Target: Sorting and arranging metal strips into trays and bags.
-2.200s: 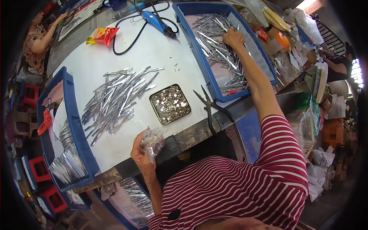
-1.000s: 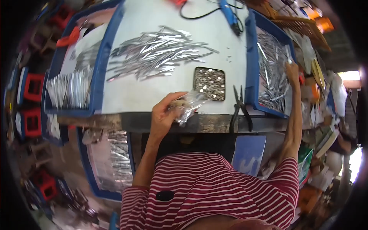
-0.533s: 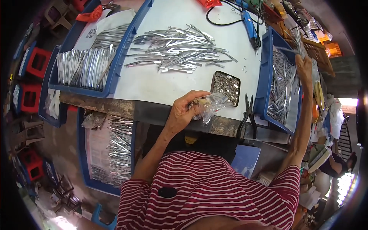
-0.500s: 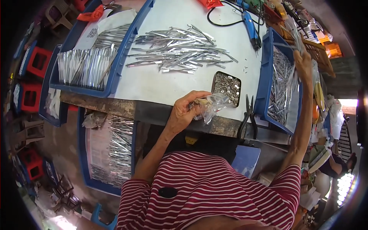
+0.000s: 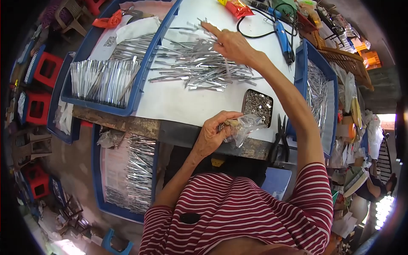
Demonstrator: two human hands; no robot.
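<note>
My left hand [image 5: 212, 132] is closed around a crumpled clear plastic bag [image 5: 246, 127] at the table's front edge. Something small and tan shows at its fingertips, too unclear to name. Reaching across the table, my right hand [image 5: 233, 46] is over the far part of a loose pile of thin silver metal strips [image 5: 204, 74]. Its index finger points out to the left and its other fingers are partly hidden. Blurred strips lie under and beside the fingers. A dark square tin [image 5: 257, 108] of tiny metal parts sits just beyond the bag.
Blue trays of metal strips stand at the left [image 5: 134, 91] and right [image 5: 301, 68]; another blue tray [image 5: 98, 187] is below the table. Black-handled pliers [image 5: 279, 142] lie near the tin. A blue corded tool [image 5: 282, 40] and a red packet [image 5: 239, 8] are at the back.
My right hand has swung from the right tray leftward to the strip pile, with blurred strips around it. My left hand keeps holding the plastic bag. The whole view has shifted slightly.
</note>
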